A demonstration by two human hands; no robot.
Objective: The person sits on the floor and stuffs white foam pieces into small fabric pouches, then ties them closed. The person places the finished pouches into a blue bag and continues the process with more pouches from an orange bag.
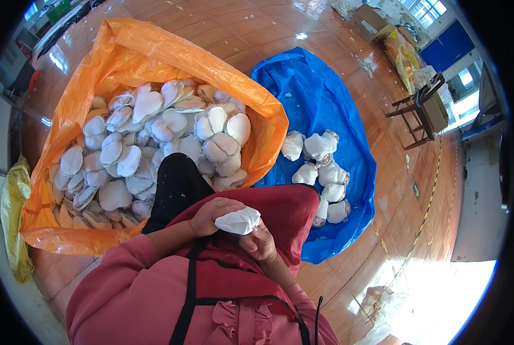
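Note:
Above my lap, both hands hold a white folded padded cloth piece (pixel 238 221), rounded at one end. My left hand (pixel 212 217) is closed on its left side, with the fingers partly hidden behind it. At its right end, my right hand (pixel 260 241) grips the edge between thumb and fingers. To the left lies an open orange sack (pixel 211 60) with a heap of similar white cup-shaped pads (pixel 147 107). On the right, a blue sack (pixel 346 106) carries several white stuffed bundles (pixel 317 147).
A red apron (pixel 268 210) covers my lap between the sacks. On the tiled floor (pixel 395 190) stands a wooden chair (pixel 422 112) at the right. Cardboard boxes (pixel 367 23) and a yellow bag (pixel 399 57) are at the back right. A yellow sack (pixel 16 213) lies by the left wall.

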